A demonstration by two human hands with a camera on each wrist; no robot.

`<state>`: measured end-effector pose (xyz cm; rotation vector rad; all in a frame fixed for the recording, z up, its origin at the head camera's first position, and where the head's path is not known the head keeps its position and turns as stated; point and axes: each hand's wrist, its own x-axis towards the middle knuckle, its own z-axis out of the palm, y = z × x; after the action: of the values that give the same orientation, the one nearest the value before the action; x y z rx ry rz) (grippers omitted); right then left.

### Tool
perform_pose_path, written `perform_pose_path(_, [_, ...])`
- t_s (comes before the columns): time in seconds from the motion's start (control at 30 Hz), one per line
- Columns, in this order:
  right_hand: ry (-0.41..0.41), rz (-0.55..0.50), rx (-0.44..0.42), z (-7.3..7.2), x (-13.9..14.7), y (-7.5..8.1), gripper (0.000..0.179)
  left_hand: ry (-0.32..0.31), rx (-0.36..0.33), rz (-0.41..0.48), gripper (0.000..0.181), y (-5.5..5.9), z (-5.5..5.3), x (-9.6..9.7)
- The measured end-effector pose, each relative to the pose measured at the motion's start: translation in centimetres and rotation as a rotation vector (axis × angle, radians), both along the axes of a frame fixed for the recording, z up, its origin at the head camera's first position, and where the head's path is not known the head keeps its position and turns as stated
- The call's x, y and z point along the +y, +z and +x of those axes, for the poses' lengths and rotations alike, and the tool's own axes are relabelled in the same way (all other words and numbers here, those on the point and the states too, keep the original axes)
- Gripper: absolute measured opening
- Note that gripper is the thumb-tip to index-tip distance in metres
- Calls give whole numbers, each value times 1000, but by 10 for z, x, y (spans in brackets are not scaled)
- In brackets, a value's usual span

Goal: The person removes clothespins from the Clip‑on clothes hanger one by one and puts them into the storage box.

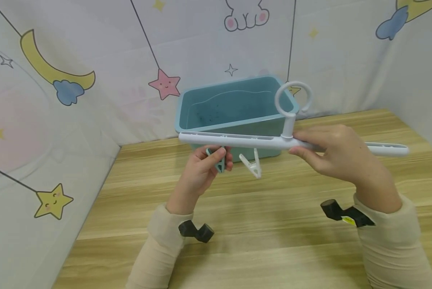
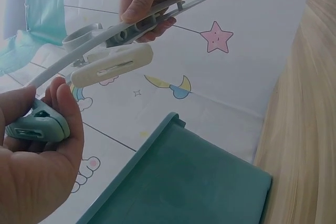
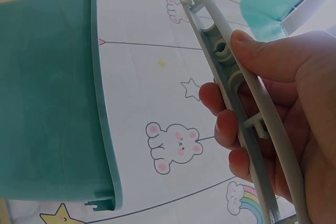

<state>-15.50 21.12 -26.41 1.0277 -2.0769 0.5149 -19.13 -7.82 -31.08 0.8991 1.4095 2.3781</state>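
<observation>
A pale grey-white clip hanger (image 1: pixel 234 140) with an open ring hook (image 1: pixel 293 85) is held level above the table. My right hand (image 1: pixel 340 154) grips its bar just right of the hook, thumb on the near side and fingers curled round it (image 3: pixel 226 121). At the left part of the bar, my left hand (image 1: pixel 198 172) pinches a teal clothes clip (image 2: pixel 39 125) between thumb and fingers. The clip's upper end meets the bar; whether it is hooked on cannot be seen. A white clothes clip (image 1: pixel 253 165) hangs from the bar between both hands.
Behind the hanger a teal plastic bin (image 1: pixel 234 123) stands on the wood-grain table (image 1: pixel 259 233), against a white cloth backdrop (image 1: pixel 111 52) printed with stars and moons. Each sleeve (image 1: pixel 389 237) carries a black wrist device (image 1: pixel 196 231).
</observation>
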Motion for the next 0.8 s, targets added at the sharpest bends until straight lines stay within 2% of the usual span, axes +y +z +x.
perform_pose_path(0.1, [3,1,-1,0,0,0,58,75,7,-14,12,0,2,2])
perform_pose_path(0.27, [18,-4,-3,-1,0,0,57,214,63,-34,14,-1,4,4])
perform_pose_path(0.37, [25,-4,3,-1,-1,-1,56,287,96,-46,6,0,5,5])
perform_pose_path(0.47, [28,-4,2,-1,-1,-1,55,363,123,-81,16,1,8,7])
perform_pose_path(0.63, [21,-12,-24,0,0,-1,56,502,236,-171,13,3,10,9])
perform_pose_path(0.8, [33,-15,-44,0,1,-2,55,589,376,-164,14,1,11,12])
